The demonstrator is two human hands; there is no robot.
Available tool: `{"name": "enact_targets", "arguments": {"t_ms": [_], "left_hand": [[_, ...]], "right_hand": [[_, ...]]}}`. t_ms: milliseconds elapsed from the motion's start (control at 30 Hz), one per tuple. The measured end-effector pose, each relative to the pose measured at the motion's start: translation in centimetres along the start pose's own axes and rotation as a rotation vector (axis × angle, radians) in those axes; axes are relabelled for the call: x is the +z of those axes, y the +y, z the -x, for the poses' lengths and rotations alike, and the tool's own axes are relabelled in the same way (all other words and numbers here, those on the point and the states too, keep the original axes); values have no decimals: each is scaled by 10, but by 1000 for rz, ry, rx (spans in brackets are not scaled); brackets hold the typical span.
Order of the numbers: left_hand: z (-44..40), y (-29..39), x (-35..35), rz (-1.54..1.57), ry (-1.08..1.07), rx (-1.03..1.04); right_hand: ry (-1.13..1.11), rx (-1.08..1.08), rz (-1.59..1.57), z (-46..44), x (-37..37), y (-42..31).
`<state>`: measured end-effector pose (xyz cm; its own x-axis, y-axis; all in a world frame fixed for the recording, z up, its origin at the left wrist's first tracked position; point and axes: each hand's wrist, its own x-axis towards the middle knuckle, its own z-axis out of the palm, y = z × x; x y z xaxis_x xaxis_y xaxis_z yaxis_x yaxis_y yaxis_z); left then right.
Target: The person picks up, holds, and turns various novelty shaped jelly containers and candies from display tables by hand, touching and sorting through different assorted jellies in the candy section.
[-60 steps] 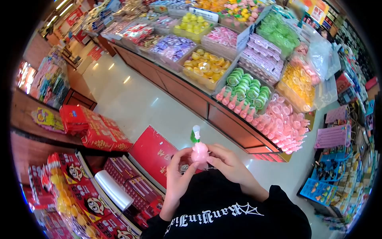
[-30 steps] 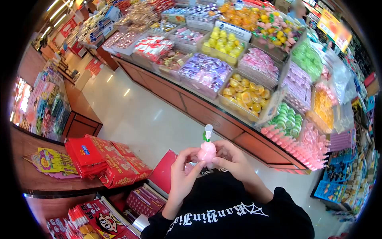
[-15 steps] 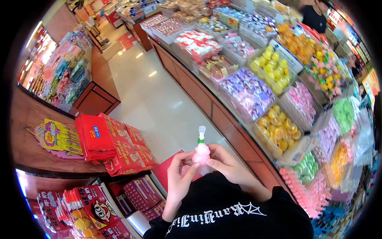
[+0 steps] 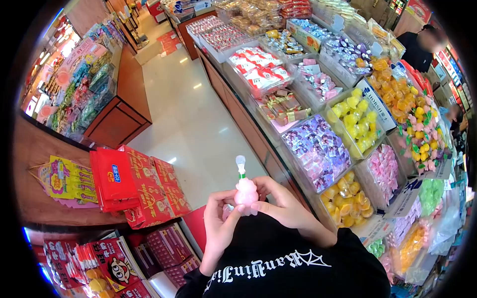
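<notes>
From far away, I see pink bottle [image 4: 246, 192] at six o'clock from middle of my view, green neck [image 4: 242, 176] and clear top [image 4: 240, 163] pointing to twelve. Left hand [image 4: 221, 216] holds its left side, right hand [image 4: 283, 204] its right side; both narrow, fingers bent round it. Purple sweets [image 4: 316, 149] at three. Yellow sweets [image 4: 354, 121] past them, between two and three. Red bag [image 4: 118, 179] near nine, red boxes [image 4: 155, 191] beside it, at eight. Other person [image 4: 416, 52] in black at two.

Pink bottle-shaped item [image 4: 246, 192]: glossy, rounded, pale body
Neck: green band [image 4: 242, 176] beneath a whitish, see-through tip [image 4: 240, 161]
Pose: tip uppermost, leaning slightly left
Place: body held between left hand [image 4: 221, 211] and right hand [image 4: 280, 206]
</notes>
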<state>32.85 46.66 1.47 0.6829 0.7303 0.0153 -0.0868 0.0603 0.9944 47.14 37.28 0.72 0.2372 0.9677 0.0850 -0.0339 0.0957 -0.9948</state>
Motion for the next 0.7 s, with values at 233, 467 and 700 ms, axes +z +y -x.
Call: {"name": "enact_targets", "arguments": {"t_ms": [233,467,700], "left_hand": [[-65,-13,6,-23,-155,-17],[-145,-13,-2,3,-413,-115],[-214,-7,-9,-45,-702,-106]], "right_hand": [[165,58,-38,-27,-26,6],[412,72,213,-60,-38,8],[603,194,181,-90,-26,1]]}}
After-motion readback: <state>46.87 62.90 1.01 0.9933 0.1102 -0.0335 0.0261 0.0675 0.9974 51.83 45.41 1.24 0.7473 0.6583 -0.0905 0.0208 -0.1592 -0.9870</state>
